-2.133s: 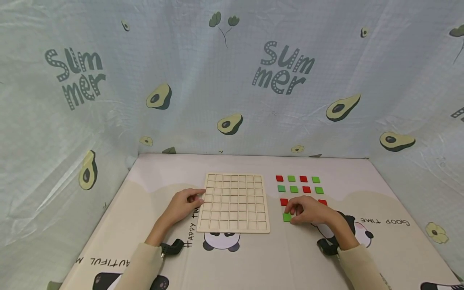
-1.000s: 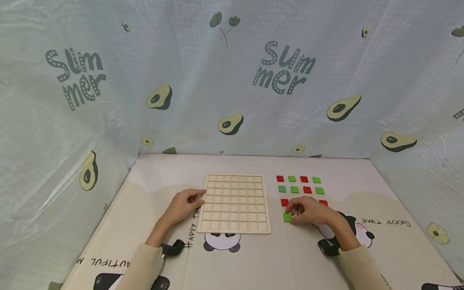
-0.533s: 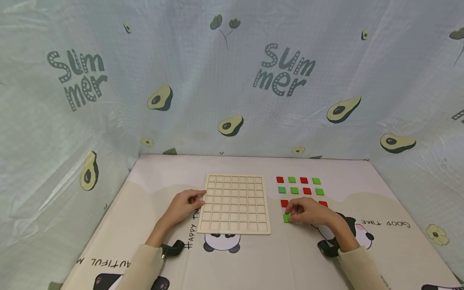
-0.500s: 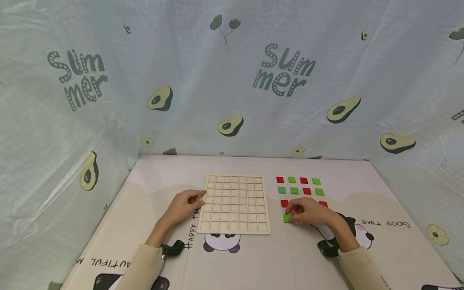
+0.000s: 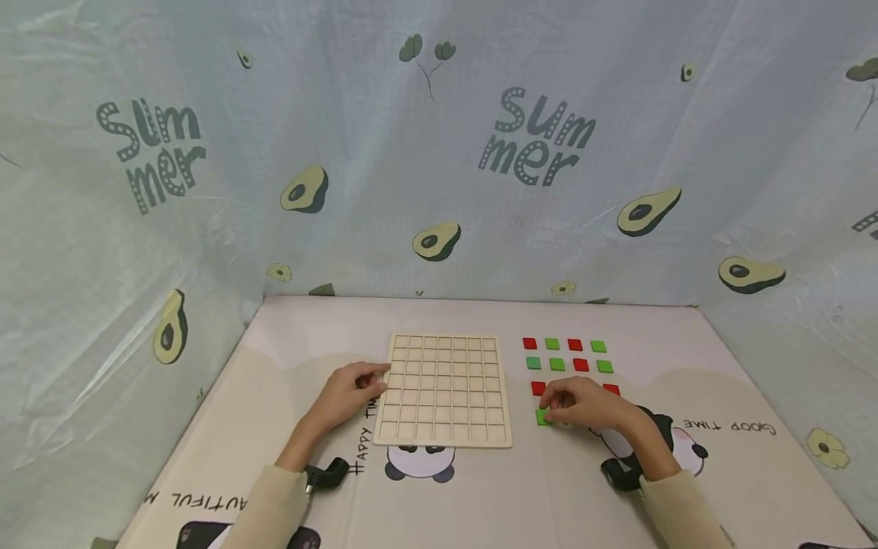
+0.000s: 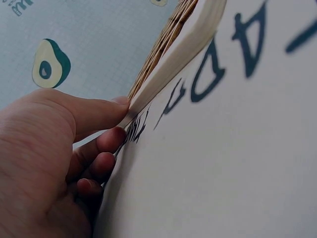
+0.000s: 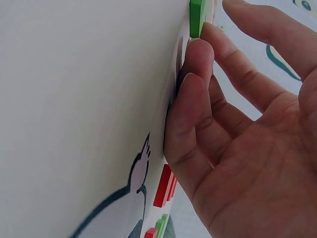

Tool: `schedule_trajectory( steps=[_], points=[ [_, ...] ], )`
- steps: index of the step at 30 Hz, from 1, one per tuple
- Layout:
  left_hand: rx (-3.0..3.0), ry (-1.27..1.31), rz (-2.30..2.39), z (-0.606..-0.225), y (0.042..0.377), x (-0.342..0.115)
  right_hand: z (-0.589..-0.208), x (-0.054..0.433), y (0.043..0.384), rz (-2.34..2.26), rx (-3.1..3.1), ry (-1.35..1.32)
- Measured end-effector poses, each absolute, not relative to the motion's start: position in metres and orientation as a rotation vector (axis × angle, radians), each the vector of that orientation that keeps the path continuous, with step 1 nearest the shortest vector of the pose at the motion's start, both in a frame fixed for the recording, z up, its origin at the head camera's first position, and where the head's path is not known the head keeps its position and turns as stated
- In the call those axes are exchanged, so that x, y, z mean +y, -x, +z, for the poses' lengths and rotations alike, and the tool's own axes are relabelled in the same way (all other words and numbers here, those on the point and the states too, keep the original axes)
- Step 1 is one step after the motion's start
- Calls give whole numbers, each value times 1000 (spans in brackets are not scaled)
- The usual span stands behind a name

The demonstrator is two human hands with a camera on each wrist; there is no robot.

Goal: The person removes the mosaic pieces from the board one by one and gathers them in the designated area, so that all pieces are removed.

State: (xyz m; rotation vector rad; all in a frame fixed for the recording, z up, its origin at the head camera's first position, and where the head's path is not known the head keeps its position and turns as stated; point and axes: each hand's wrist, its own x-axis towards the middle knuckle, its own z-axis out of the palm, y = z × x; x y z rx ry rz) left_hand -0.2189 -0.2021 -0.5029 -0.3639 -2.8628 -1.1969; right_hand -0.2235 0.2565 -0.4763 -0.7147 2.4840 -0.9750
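A pale wooden grid board [image 5: 442, 390] lies flat on the table, its squares bare. My left hand [image 5: 348, 393] touches the board's left edge with thumb and forefinger. In the left wrist view, the left thumb [image 6: 101, 115] meets the rim while the other fingers bend loosely below it. My right hand [image 5: 583, 402] rests by the nearest green tile [image 5: 542, 417], right of the board. The right wrist view shows a fingertip close against that green tile [image 7: 196, 19], the thumb held apart from it. Whatever lies beneath the right hand is hidden.
Red and green square tiles lie in rows beyond the right hand, among them a red tile [image 5: 530, 344], a darker green tile [image 5: 533, 363] and a green tile [image 5: 605, 367]. A printed cloth covers the table [image 5: 466, 499]. Avocado-patterned sheets [image 5: 384, 152] enclose it.
Both hands, the board and the tiles keep nearly the same places. The right thumb has shifted slightly over the nearest green tile. The head view has tilted up a little.
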Motion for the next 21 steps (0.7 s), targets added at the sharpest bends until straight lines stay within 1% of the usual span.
schedule_trajectory(
  steps=[13,21],
  points=[
    [-2875,351,-1237,-499,219,-205,-467,253,223,-955,2519,722],
    [-2889,372,-1268,-488,220,-207,-456,252,221,-928,2615,709]
  ],
)
